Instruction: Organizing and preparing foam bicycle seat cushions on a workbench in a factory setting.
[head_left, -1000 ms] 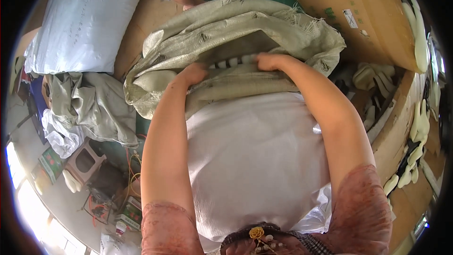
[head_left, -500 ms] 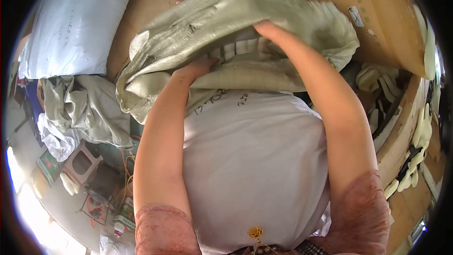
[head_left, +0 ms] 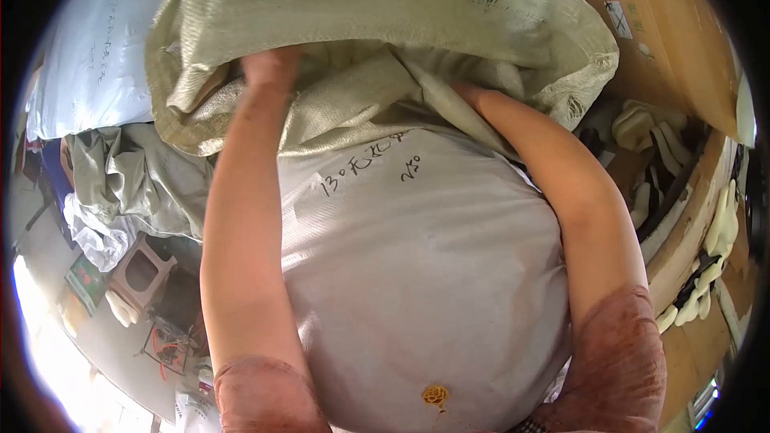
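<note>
A large olive-beige woven sack [head_left: 321, 4] spreads across the top of the head view, its mouth towards me and its edge frayed at the right. My left hand [head_left: 271, 66] reaches under the sack's upper layer at the left; it is smeared by motion and its fingers are hidden. On the right, my right hand [head_left: 470, 95] goes in among the folds of the lower layer, its fingers covered by fabric. Closer to me, a bulging pale grey-white sack [head_left: 425, 265] with dark handwriting fills the space between my forearms.
A stuffed white sack [head_left: 96, 56] stands at the far left, with a crumpled beige sack [head_left: 136, 176] below it. A big cardboard box [head_left: 666, 32] is at the far right, near several white gloves [head_left: 642, 128]. A small plastic stool [head_left: 143, 273] stands at lower left.
My left hand has moved left and away from me, lifting the upper layer. My right hand has come down into the folds. The sack's upper layer now hangs over the opening.
</note>
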{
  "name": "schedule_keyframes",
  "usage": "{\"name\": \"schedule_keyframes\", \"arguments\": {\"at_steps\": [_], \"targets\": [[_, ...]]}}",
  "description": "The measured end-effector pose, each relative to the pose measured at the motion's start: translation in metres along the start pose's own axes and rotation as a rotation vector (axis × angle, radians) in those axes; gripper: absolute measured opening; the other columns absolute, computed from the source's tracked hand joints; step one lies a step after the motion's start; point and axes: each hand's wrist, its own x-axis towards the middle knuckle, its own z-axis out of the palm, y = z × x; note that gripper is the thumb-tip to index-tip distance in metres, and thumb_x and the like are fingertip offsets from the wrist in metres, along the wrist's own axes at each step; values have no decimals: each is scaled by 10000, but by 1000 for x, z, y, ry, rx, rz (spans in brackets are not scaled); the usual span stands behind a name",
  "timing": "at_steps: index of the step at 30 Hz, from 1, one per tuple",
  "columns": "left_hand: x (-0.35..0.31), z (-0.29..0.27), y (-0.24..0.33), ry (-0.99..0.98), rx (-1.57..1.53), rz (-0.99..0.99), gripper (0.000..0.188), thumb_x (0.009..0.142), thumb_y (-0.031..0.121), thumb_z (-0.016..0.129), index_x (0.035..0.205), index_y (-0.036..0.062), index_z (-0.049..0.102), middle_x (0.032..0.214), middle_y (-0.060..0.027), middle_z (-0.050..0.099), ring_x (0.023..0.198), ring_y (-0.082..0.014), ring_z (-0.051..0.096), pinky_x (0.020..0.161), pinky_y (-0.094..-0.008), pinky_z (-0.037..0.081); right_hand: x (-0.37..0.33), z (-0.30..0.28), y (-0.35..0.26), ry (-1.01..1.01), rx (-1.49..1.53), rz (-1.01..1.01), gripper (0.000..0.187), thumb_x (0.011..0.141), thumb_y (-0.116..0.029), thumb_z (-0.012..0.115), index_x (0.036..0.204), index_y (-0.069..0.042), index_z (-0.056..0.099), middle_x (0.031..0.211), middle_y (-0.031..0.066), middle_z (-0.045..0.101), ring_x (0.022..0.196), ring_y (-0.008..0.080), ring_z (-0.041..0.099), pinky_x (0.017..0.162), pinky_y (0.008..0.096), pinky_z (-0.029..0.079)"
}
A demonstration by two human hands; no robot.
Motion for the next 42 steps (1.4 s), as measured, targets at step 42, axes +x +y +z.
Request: {"name": "schedule_keyframes", "arguments": {"at_steps": [42], "targets": [[-118,48,-145,-187,518,-187,630,815,451,555,1312,80,446,1362,-141,429,1266,-309,373,1042,-413,302,-8,-37,30,531,140,413,567,752,-308,688,1239,-84,503,1326,194,422,1235,350,388,1004,418,339]]}}
